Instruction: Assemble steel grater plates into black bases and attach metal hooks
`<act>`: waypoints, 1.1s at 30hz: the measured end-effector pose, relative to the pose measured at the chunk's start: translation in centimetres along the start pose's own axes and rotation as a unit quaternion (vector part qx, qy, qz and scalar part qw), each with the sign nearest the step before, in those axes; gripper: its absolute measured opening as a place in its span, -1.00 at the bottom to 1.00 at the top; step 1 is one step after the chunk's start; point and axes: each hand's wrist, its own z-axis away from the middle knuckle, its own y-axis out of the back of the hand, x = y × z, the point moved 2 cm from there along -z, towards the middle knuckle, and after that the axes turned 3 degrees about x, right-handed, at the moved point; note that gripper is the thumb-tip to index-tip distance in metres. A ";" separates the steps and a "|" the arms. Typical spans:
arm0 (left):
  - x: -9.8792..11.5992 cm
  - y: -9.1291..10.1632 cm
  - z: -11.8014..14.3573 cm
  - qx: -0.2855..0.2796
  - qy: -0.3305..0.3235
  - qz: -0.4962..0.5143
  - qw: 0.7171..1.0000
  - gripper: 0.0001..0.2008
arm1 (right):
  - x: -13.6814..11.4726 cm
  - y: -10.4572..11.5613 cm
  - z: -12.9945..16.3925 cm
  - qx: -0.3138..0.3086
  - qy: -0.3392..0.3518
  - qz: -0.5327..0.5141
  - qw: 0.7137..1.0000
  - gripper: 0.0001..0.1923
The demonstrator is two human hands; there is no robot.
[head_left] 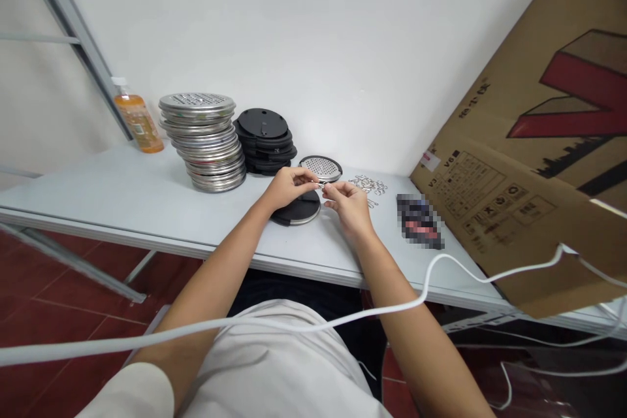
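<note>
Both hands, left hand and right hand, pinch what looks like a tiny, light, stiff metal clip above a black disc; best held by fingertips.

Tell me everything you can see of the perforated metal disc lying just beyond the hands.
The perforated metal disc is round and flat, silvery, steel by its look, its face covered in small holes inside a dark rim. It lies flat and alone on the white table, right of the black disc stack, behind the black disc under the hands. The left hand and right hand work in front of it; contact cannot be told.
</note>
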 end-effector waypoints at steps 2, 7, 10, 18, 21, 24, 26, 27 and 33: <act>0.0 0.0 -0.1 0.005 0.007 0.025 1.000 -0.73 | -0.2 -0.1 0.2 -0.003 -0.021 -0.020 1.000 -0.67; 0.4 0.1 -0.1 0.017 -0.015 0.047 0.999 -0.74 | -0.6 -0.4 0.6 -0.015 -0.029 -0.057 0.998 -0.66; 0.7 0.0 -0.1 0.021 -0.026 0.052 0.998 -0.73 | -0.5 -0.5 0.5 -0.013 -0.016 -0.061 0.998 -0.66; 0.8 -0.2 -0.1 0.022 -0.021 0.075 0.997 -0.75 | -0.2 -0.3 0.3 -0.004 0.012 -0.059 0.998 -0.65; 0.8 -0.3 0.0 0.022 -0.022 0.074 0.997 -0.76 | -0.2 -0.3 0.3 -0.002 0.001 -0.077 0.997 -0.65; 0.7 -0.5 0.1 0.011 -0.035 0.075 0.997 -0.78 | -0.1 -0.2 0.2 0.000 -0.001 -0.109 0.994 -0.66; 0.6 -0.6 0.1 0.002 -0.037 0.078 0.996 -0.78 | 0.0 -0.1 0.1 0.008 0.013 -0.114 0.993 -0.67; 0.6 -0.7 0.1 -0.001 -0.031 0.078 0.996 -0.77 | 0.1 -0.1 0.0 0.013 0.022 -0.111 0.994 -0.68; 0.2 -0.6 0.3 -0.011 0.019 0.056 0.998 -0.71 | -0.5 0.0 0.3 0.006 0.127 -0.012 0.992 -0.79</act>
